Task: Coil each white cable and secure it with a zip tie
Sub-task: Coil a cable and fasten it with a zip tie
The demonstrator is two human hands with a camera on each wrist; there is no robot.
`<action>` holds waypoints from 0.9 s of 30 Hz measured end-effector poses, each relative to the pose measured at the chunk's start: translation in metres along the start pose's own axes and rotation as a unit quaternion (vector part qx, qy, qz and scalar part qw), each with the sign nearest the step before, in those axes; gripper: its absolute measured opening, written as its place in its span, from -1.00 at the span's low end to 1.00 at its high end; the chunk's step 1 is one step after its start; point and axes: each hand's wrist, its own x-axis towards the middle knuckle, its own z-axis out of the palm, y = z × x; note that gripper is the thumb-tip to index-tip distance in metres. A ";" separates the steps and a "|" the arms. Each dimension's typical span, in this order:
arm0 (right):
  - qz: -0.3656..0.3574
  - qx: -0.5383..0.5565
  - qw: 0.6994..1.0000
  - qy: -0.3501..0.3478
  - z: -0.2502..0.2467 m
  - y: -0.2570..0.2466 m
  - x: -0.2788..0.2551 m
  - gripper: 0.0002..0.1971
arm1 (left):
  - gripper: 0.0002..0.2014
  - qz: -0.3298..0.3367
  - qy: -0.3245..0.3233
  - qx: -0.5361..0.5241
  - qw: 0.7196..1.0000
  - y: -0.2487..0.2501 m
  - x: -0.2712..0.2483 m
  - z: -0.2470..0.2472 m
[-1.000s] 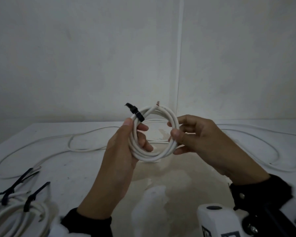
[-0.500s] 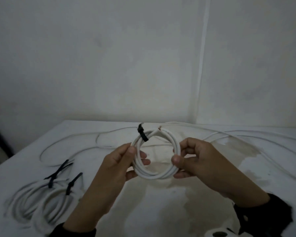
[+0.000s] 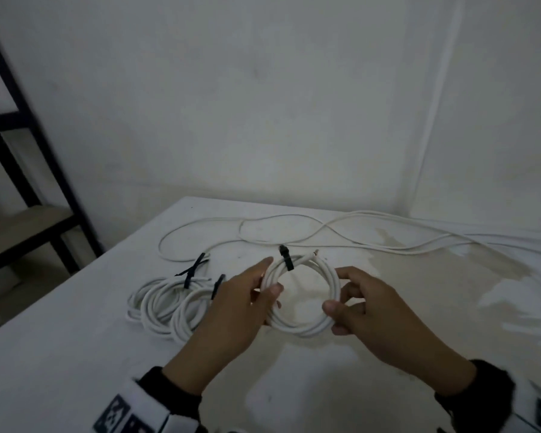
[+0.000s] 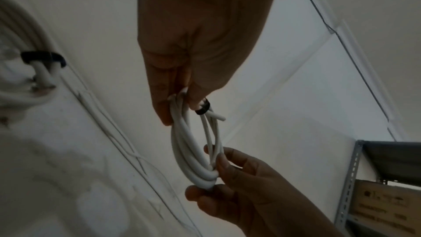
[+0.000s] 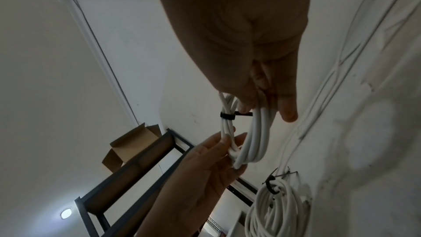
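A coil of white cable (image 3: pixel 300 295) was held in the air just above the worktop (image 3: pixel 75 354), between the two hands, its ring turned roughly face-on to the head camera. The left hand (image 3: pixel 231 310) was closed on the coil's left side, its thumb in front and its fingers (image 3: pixel 258 270) behind the strands; the right hand (image 3: pixel 372 314) was curled round the right side, the strands pinched between thumb and fingers. A black zip tie (image 3: pixel 286 260) was seen cinched round the strands at the coil's upper left, just beyond the left fingertips, its tail pointing up and away. Two tied coils (image 3: pixel 166 304) lay on the worktop directly to the left of the left hand, and well apart from the right one. This coil was judged finished, and its place to be beside that pile; the left hand was the nearer for setting it down. Loose cable (image 3: pixel 294 232) lay uncoiled along the far side.
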 end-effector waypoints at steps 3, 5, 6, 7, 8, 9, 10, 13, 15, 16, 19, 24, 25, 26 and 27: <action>-0.006 -0.036 0.999 -0.022 0.009 -0.005 -0.001 -0.54 | -0.90 -0.004 0.040 0.017 0.999 -0.006 0.001 -0.012; -0.001 -0.063 0.997 -0.046 0.013 -0.008 0.000 -0.37 | -0.92 0.012 0.031 0.038 0.999 -0.012 0.001 -0.019; -0.001 -0.069 0.996 -0.057 0.016 -0.008 0.000 -0.34 | -0.91 0.023 0.025 0.052 0.998 -0.014 0.001 -0.021; -0.003 -0.081 0.994 -0.067 0.019 -0.009 -0.001 -0.36 | -0.91 0.034 0.020 0.068 0.997 -0.016 0.001 -0.023; -0.004 -0.103 0.992 -0.078 0.023 -0.009 -0.001 -0.38 | -0.91 0.043 0.014 0.085 0.995 -0.019 0.000 -0.025; 0.000 -0.131 0.987 -0.090 0.027 -0.009 -0.001 -0.40 | -0.91 0.050 0.009 0.105 0.993 -0.021 0.000 -0.027; 0.010 -0.157 0.982 -0.104 0.031 -0.008 0.000 -0.39 | -0.91 0.058 0.003 0.122 0.991 -0.024 0.001 -0.029; 0.028 -0.214 0.965 -0.147 0.037 -0.008 0.003 -0.31 | -0.86 0.049 -0.018 0.164 0.985 -0.034 0.002 -0.040; 0.027 -0.247 0.955 -0.163 0.038 -0.008 0.006 -0.27 | -0.87 0.032 -0.027 0.190 0.981 -0.042 0.004 -0.050; 0.031 -0.255 0.952 -0.165 0.037 -0.007 0.008 -0.25 | -0.90 0.024 -0.031 0.196 0.980 -0.045 0.005 -0.054; 0.052 -0.282 0.945 -0.159 0.034 -0.004 0.015 -0.22 | -0.84 0.004 -0.039 0.205 0.978 -0.052 0.010 -0.061; 0.092 -0.314 0.937 -0.124 0.021 0.010 0.029 -0.21 | -0.82 -0.028 -0.058 0.283 0.957 -0.056 0.020 -0.059; 0.099 -0.312 0.938 -0.117 0.018 0.013 0.032 -0.21 | -0.86 -0.032 -0.063 0.302 0.951 -0.056 0.022 -0.059; 0.105 -0.310 0.939 -0.108 0.014 0.015 0.034 -0.21 | -0.91 -0.036 -0.065 0.316 0.946 -0.057 0.024 -0.058; 0.110 -0.309 0.939 -0.100 0.010 0.018 0.036 -0.21 | -0.92 -0.037 -0.063 0.326 0.943 -0.057 0.025 -0.059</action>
